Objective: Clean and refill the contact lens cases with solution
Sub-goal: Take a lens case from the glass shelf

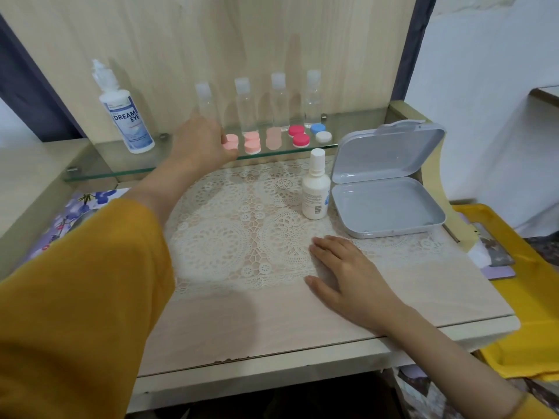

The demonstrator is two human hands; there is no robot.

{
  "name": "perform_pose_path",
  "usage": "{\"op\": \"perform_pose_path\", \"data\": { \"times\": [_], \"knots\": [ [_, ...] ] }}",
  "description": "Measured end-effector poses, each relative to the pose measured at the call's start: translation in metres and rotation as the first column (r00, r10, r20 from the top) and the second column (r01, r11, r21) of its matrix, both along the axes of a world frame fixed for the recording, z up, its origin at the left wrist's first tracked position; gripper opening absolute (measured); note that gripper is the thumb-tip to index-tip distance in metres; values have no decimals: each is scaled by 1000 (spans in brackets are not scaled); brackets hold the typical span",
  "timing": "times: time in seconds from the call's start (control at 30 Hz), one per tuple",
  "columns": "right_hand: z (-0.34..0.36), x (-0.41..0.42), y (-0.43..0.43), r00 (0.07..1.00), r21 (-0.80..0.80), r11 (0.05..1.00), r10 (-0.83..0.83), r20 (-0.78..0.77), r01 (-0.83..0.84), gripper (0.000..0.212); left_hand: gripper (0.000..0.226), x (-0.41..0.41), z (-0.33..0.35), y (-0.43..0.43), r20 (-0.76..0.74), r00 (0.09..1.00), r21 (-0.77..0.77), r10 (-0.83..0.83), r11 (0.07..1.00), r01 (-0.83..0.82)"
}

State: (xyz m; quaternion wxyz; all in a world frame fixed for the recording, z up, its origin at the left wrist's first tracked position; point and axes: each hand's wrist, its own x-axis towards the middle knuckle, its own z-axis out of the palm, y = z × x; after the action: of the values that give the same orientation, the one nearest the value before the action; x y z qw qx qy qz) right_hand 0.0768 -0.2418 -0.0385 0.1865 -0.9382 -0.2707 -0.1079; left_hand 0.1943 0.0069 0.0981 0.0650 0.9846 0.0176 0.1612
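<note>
Just beside left hand [199, 143]: pink lens case [231, 142]

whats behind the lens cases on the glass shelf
Four clear bottles with white caps stand behind the lens cases, against the wood panel. The left hand covers the leftmost bottle's base and part of the leftmost case.

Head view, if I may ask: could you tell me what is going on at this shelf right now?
A person's left hand reaches to the leftmost pink lens case on the glass shelf; whether it grips it is unclear. The right hand rests flat on the lace mat. The other cases stand capped in their row, and the large solution bottle, small white bottle and open grey tin are untouched.
</note>
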Motion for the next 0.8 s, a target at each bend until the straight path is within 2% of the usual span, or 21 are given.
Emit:
{"op": "perform_pose_path", "data": {
  "times": [0.13,0.27,0.4,0.53,0.67,0.8],
  "knots": [
    [0,0,0,1000,2,1000,-1,-2,1,57,27,2,-1,2,-4,1000,25,5,1000,-5],
    [-1,0,0,1000,0,1000,-2,-8,2,57,20,5,-2,3,-2,1000,64,4,998,-4],
    [-1,0,0,1000,8,1000,-6,-19,6,58,36,5,1,2,31,1000,48,-1,999,-1],
    [-1,0,0,1000,0,1000,-3,-19,3,58,36,3,14,-7,123,988,-3,-98,995,99],
    [0,-1,0,1000,1,1000,-3,-21,3,58,37,4,15,-21,75,974,46,-212,977,209],
    [-1,0,0,999,6,1000,-1,-38,1,59,38,7,4,-22,50,973,79,-225,972,220]
  ]
}}
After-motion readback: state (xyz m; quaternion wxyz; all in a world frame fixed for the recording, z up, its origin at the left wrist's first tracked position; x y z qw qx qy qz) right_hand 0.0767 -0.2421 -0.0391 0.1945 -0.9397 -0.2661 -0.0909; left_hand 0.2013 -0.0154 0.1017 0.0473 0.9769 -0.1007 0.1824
